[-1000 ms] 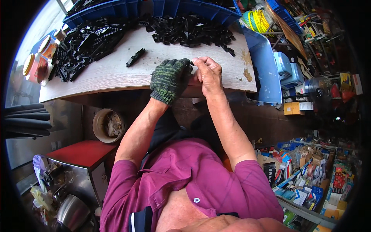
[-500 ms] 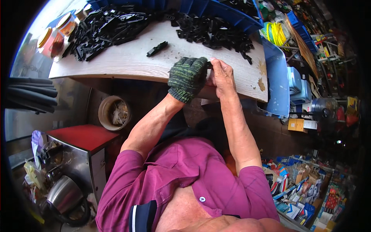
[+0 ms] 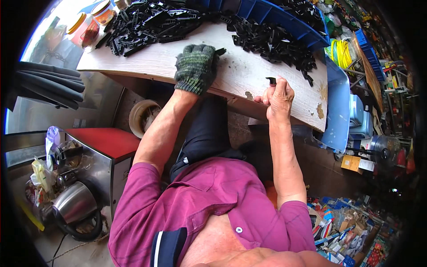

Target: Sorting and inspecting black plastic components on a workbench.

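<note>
My left hand (image 3: 195, 69), in a dark green and black knitted glove, is over the table's near part with its fingers curled down. The end of a slim black plastic piece (image 3: 220, 51) sticks out at its right side; the glove hides the rest. Bare, my right hand (image 3: 280, 97) is raised at the table's front edge, farther right. Between its thumb and forefinger it pinches a small black plastic part (image 3: 271, 81), whose lower end is hidden by the fingers.
Heaps of long black parts (image 3: 151, 26) and shorter black parts (image 3: 275, 44) cover the back of the whitish table (image 3: 249, 73). Blue crates (image 3: 284, 24) stand behind. A light blue bin (image 3: 336, 107) adjoins the right edge; a round bucket (image 3: 140, 115) sits below left.
My hands, together before, are now apart: the right has moved right with the small black part, the left leftward to the slim piece on the table. The view has turned slightly.
</note>
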